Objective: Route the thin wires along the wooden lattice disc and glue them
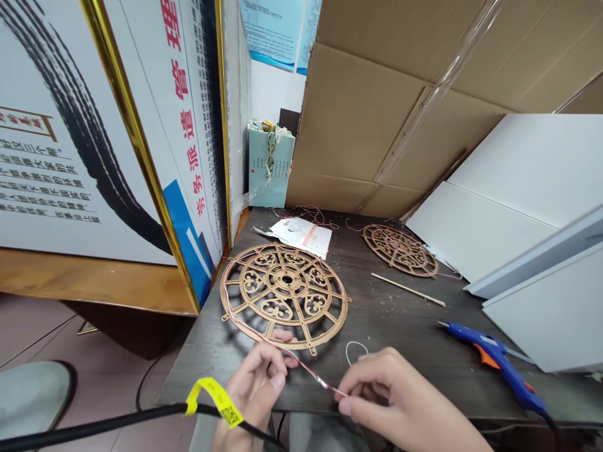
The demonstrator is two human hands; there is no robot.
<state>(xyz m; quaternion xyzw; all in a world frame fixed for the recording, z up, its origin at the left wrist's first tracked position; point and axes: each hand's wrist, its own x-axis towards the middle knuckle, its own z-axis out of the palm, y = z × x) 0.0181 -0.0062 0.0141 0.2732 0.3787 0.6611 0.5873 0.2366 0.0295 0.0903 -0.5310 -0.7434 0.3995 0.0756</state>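
Red-white wire [321, 381] in fingers [354, 378], dark table [372, 311], cardboard [358, 125] behind

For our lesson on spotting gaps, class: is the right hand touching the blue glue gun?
Apart. The head view shows it: a strip of dark tabletop lies between the right hand and the blue glue gun.

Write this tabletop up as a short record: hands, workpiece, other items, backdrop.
Left hand: the left hand is at the near disc's front rim; exact grip unclear
Right hand: the right hand pinches a thin red-and-white wire between its fingers
Workpiece: near wooden disc, openwork, wire along part of its rim
Second piece: far wooden disc, lying flat
Tool: blue glue gun, orange trigger, lying to the right
Loose items: thin stick, white paper
Backdrop: cardboard, pale-blue bag
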